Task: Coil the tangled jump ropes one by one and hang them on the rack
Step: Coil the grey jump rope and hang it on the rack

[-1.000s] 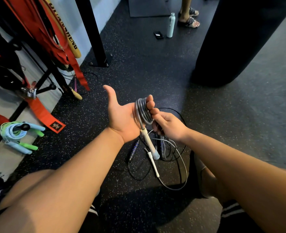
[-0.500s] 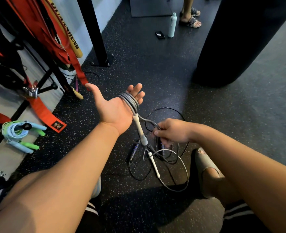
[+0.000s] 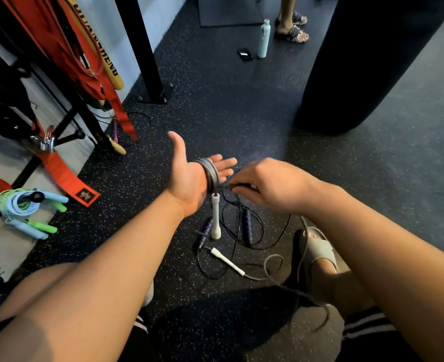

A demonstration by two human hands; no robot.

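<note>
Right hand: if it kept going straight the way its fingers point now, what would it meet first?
The right hand points left toward the left hand, so it would probably first meet the grey rope coil wrapped around that open palm. They look nearly touching, though depth is hard to judge.

one head-worn wide-angle view looks forward and down, close over the forearms, toward the floor (image 3: 241, 121).

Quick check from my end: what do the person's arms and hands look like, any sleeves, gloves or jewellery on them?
Both forearms are bare, with no sleeves in view. The left hand and right hand wear no gloves, and no rings, watch or wristband show. No markings are visible on either arm.
</note>
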